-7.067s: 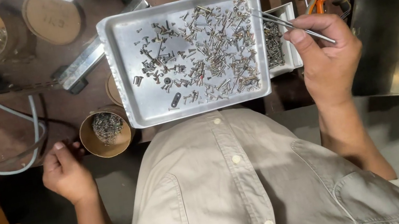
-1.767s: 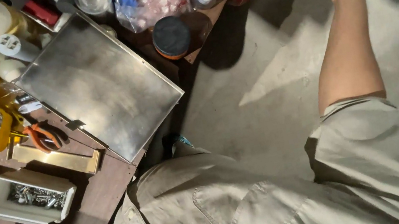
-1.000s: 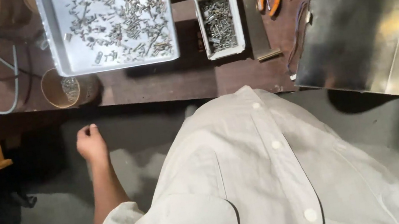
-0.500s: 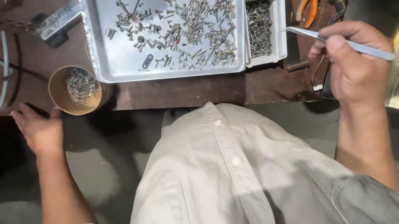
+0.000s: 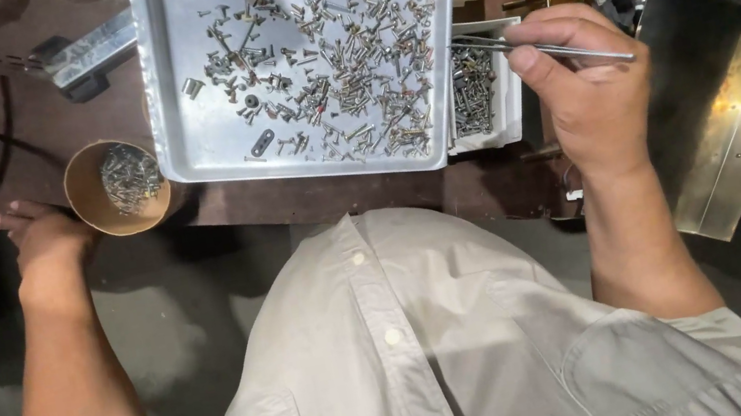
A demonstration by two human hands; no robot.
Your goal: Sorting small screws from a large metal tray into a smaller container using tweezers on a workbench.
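Brown bench bears a screw-strewn tray (image 5: 188,149); right hand (image 5: 588,88) pinches tweezers (image 5: 545,47), left hand (image 5: 48,250) empty.

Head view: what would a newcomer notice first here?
First, the metal tray at top centre, strewn with small screws. The right hand holds tweezers at its right edge, over a small white box of screws. The left hand rests by a round cup of screws.
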